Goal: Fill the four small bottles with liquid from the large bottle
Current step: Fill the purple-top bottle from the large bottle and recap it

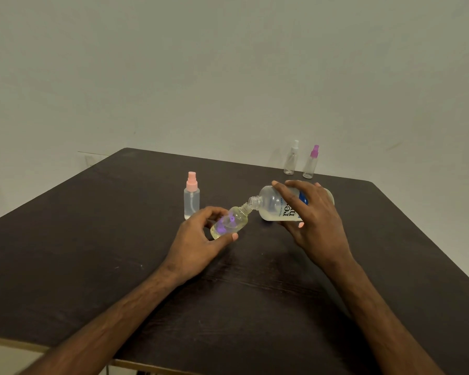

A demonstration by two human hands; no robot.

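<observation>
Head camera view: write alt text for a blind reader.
The right hand tips the large bottle into a small bottle held by the left hand. A pink-topped bottle, a white-topped bottle and a purple-topped bottle stand on the table.

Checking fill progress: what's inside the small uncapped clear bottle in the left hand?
Pale yellowish liquid pools in the small uncapped clear bottle, tilted in the left hand. A purple shape shows through it; inside or behind, cannot tell. Fingers hide the exact level.
</observation>
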